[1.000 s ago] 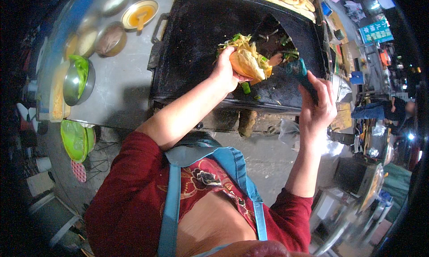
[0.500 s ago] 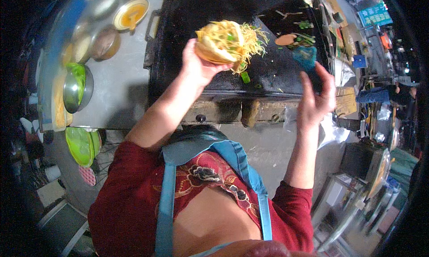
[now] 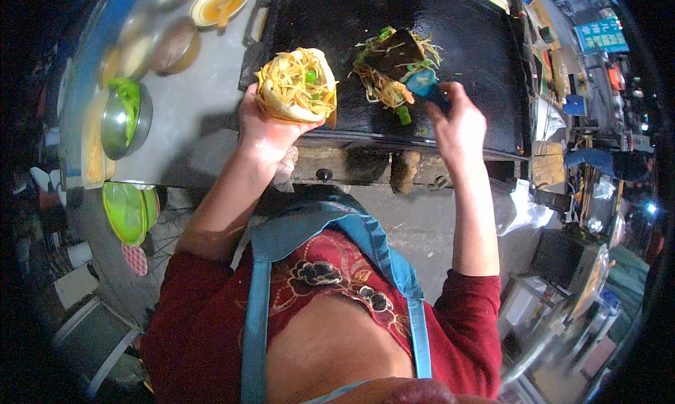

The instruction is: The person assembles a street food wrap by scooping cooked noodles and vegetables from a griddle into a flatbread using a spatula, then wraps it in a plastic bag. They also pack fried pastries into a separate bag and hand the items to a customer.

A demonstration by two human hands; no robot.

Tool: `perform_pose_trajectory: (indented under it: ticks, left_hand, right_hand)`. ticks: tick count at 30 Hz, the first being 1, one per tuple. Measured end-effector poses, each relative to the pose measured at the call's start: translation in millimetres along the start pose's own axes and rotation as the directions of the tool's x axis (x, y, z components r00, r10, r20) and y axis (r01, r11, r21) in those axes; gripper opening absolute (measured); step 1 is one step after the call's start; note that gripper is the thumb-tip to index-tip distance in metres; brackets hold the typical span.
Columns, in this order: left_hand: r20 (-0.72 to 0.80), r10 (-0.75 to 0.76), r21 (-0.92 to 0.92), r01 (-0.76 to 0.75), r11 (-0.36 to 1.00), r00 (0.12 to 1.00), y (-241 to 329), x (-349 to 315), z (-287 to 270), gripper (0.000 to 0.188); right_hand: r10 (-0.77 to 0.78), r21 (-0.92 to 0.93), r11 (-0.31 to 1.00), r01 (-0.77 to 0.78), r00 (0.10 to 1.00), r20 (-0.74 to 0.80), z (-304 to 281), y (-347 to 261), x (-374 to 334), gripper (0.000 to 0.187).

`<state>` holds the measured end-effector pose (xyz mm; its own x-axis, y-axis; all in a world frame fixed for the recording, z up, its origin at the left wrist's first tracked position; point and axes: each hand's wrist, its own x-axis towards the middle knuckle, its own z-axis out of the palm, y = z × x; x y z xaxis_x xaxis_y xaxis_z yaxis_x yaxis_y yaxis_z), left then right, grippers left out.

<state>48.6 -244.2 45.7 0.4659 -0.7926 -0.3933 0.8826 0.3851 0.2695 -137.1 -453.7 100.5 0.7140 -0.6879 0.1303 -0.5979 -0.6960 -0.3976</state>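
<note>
Left hand (image 3: 264, 126) now lower-left, cupping noodle-stuffed flatbread (image 3: 295, 84); right hand (image 3: 460, 119) grips blue-handled spatula (image 3: 408, 63) scooping remaining noodles (image 3: 383, 84) off black griddle (image 3: 457, 31); filling mostly done.

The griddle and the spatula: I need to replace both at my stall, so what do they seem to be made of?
The griddle looks like heavy dark metal, probably steel or iron: flat, black, with an oily sheen. The spatula held by the right hand shows a dark, thin, flat blade, likely metal, and a blue handle, probably plastic.
</note>
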Motion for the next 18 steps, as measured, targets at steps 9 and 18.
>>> perform_pose_trajectory:
  ticks: [9,18]
  left_hand:
    - [0.559,0.010,-0.097,0.054,0.994,0.829,7.0,-14.0,-62.3,0.068]
    - [-0.061,0.048,-0.001,-0.048,0.999,0.997,-1.0,-41.6,-36.1,0.063]
  right_hand:
    - [0.103,-0.115,0.992,-0.060,0.905,0.413,32.7,-18.7,3.4,0.037]
    - [0.132,-0.079,0.991,-0.111,0.931,0.340,-52.6,36.5,4.7,0.039]
